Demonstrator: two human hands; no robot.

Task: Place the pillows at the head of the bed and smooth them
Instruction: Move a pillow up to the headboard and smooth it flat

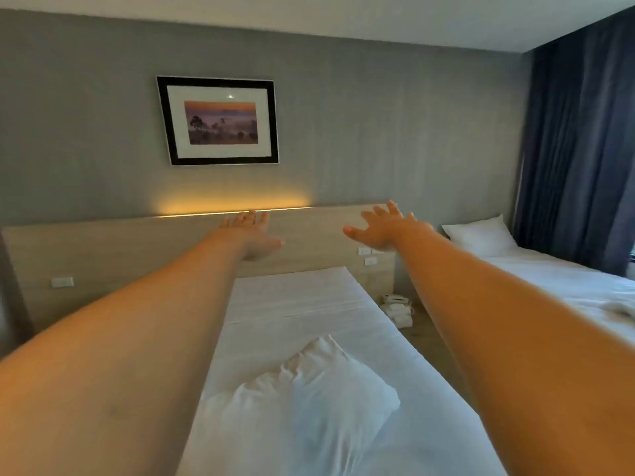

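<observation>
A rumpled white pillow (302,400) lies in the middle of the near bed (295,304), which has a white sheet. The head end of this bed by the wooden headboard (137,249) is bare. Both my arms stretch forward over the bed. My left hand (252,235) and my right hand (385,228) hang in the air in front of the headboard, fingers spread, holding nothing. A second white pillow (481,235) lies at the head of the far bed (549,283) on the right.
A framed picture (218,120) hangs on the grey wall above the lit headboard. A white telephone (395,300) and folded white cloth sit on the floor between the beds. Dark blue curtains (580,149) cover the right side. Wall sockets (365,251) are on the headboard.
</observation>
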